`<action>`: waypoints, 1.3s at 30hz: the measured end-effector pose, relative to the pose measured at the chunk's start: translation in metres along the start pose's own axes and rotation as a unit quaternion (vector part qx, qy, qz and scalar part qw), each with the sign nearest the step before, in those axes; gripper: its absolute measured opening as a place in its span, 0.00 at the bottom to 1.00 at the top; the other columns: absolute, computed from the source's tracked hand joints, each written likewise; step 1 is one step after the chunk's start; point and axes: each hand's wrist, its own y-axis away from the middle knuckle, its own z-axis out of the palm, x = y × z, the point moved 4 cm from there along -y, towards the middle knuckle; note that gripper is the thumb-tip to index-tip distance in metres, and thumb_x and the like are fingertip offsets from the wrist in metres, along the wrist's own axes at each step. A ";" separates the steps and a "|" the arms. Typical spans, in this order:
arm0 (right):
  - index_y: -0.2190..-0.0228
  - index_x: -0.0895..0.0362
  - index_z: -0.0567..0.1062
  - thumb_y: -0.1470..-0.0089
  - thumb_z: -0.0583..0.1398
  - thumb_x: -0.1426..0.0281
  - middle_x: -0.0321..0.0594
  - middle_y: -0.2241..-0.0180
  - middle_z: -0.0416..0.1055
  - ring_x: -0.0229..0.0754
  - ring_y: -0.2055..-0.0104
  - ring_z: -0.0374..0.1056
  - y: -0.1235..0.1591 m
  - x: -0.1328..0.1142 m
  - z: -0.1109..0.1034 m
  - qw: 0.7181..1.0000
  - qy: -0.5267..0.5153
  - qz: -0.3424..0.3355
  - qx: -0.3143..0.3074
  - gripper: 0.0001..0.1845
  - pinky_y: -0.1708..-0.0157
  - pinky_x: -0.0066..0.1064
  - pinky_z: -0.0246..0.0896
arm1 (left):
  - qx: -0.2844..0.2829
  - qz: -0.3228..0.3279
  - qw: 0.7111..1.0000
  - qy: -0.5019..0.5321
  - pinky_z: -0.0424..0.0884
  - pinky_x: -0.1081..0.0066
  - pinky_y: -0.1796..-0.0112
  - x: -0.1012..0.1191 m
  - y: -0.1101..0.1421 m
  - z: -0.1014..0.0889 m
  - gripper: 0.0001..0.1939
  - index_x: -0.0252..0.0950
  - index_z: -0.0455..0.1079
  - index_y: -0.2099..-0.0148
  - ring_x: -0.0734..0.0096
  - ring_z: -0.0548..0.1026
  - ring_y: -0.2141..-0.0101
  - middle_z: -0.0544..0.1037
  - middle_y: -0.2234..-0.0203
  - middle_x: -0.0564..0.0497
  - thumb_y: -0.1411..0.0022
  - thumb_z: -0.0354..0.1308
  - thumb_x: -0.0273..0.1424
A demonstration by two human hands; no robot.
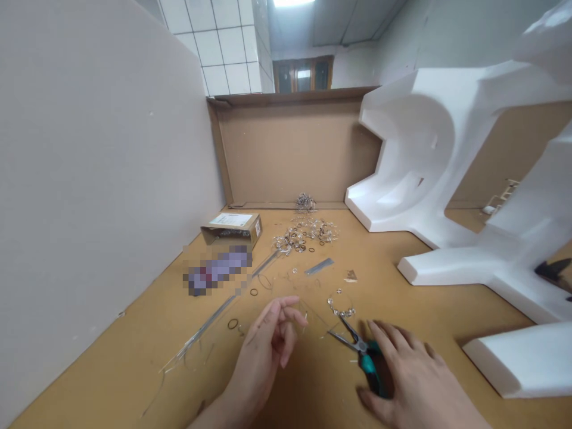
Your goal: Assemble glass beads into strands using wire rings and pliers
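My left hand (272, 336) is above the front middle of the table, thumb against the index finger and the other fingers curled. A thin wire-like line shows by its fingertips, but what it holds is too small to make out. My right hand (411, 369) lies with fingers stretched over the green-and-black handles of needle-nose pliers (360, 345), whose jaws are spread apart. Just beyond the jaws is a short curved chain of clear beads (342, 311). Small dark rings (233, 324) and thin wire bits lie left of my left hand.
A pile of clear beaded pieces (308, 232) and a metallic heap (305, 201) lie at the back. On the left are a small cardboard box (232, 227), a blurred purple item (218, 271) and long thin strips (214, 316). White foam packing (402, 208) stands right; a grey strip (319, 266) lies mid-table.
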 end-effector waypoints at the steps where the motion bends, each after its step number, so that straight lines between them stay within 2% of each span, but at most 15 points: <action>1: 0.52 0.53 0.64 0.67 0.58 0.60 0.49 0.54 0.65 0.60 0.54 0.58 0.004 0.002 0.001 1.000 0.004 -0.005 -0.010 0.36 0.62 0.46 0.54 | 0.000 0.005 1.000 -0.007 0.56 0.74 0.76 0.000 0.000 -0.001 0.16 0.35 0.66 0.58 0.87 0.53 0.88 0.73 0.74 0.54 0.37 0.40 0.36; 4: 0.54 0.54 0.65 0.66 0.56 0.65 0.49 0.56 0.66 0.59 0.56 0.60 0.007 0.005 0.001 0.999 0.018 0.003 -0.042 0.31 0.67 0.42 0.56 | -0.006 0.019 1.000 -0.024 0.56 0.73 0.76 -0.001 -0.002 -0.001 0.16 0.35 0.65 0.58 0.87 0.54 0.88 0.72 0.73 0.53 0.37 0.39 0.35; 8: 0.64 0.54 0.70 0.63 0.53 0.70 0.46 0.65 0.69 0.54 0.63 0.65 -0.003 0.004 -0.007 0.996 0.052 0.042 -0.066 0.19 0.71 0.39 0.55 | -0.009 0.029 0.998 -0.057 0.54 0.74 0.78 -0.002 -0.001 -0.001 0.16 0.35 0.65 0.57 0.87 0.55 0.87 0.72 0.72 0.52 0.37 0.39 0.35; 12: 0.70 0.53 0.67 0.57 0.50 0.71 0.40 0.71 0.69 0.50 0.69 0.66 -0.014 0.008 -0.017 0.992 0.018 0.091 -0.082 0.10 0.75 0.35 0.54 | -0.020 0.038 0.996 -0.077 0.53 0.74 0.78 -0.003 0.002 0.000 0.15 0.36 0.65 0.57 0.87 0.57 0.87 0.72 0.71 0.52 0.37 0.39 0.34; 14: 0.69 0.52 0.66 0.57 0.50 0.71 0.39 0.69 0.68 0.47 0.68 0.66 -0.015 0.005 -0.021 0.994 -0.033 0.082 -0.070 0.10 0.74 0.34 0.56 | -0.024 0.040 0.996 -0.075 0.52 0.74 0.79 -0.003 0.003 0.000 0.15 0.36 0.65 0.57 0.87 0.57 0.87 0.72 0.71 0.52 0.37 0.38 0.34; 18: 0.65 0.51 0.65 0.60 0.52 0.73 0.38 0.65 0.67 0.44 0.63 0.65 -0.010 -0.009 -0.025 0.994 -0.106 0.016 -0.035 0.15 0.66 0.33 0.58 | -0.019 0.052 0.996 -0.068 0.50 0.74 0.80 -0.003 0.003 -0.001 0.16 0.36 0.64 0.57 0.86 0.56 0.87 0.72 0.73 0.52 0.36 0.38 0.34; 24: 0.74 0.52 0.64 0.62 0.52 0.73 0.36 0.77 0.69 0.44 0.75 0.66 -0.006 -0.018 -0.024 0.999 -0.048 0.011 -0.011 0.07 0.78 0.29 0.54 | -0.018 0.085 0.989 -0.124 0.55 0.75 0.80 -0.002 0.009 0.001 0.15 0.37 0.62 0.54 0.83 0.58 0.85 0.71 0.73 0.52 0.36 0.38 0.33; 32: 0.74 0.53 0.64 0.62 0.51 0.72 0.36 0.77 0.70 0.44 0.75 0.67 -0.003 -0.027 -0.028 0.999 -0.038 0.018 0.029 0.07 0.79 0.28 0.51 | -0.070 0.138 0.969 -0.193 0.61 0.74 0.76 -0.005 0.015 0.009 0.16 0.39 0.59 0.50 0.80 0.61 0.81 0.70 0.71 0.52 0.36 0.37 0.32; 39: 0.73 0.52 0.64 0.61 0.51 0.72 0.35 0.77 0.70 0.44 0.76 0.67 -0.002 -0.028 -0.025 0.999 -0.013 0.026 0.018 0.07 0.80 0.28 0.47 | -0.084 0.151 0.963 -0.206 0.61 0.73 0.76 -0.008 0.017 0.010 0.15 0.40 0.58 0.49 0.80 0.61 0.81 0.70 0.70 0.52 0.36 0.36 0.32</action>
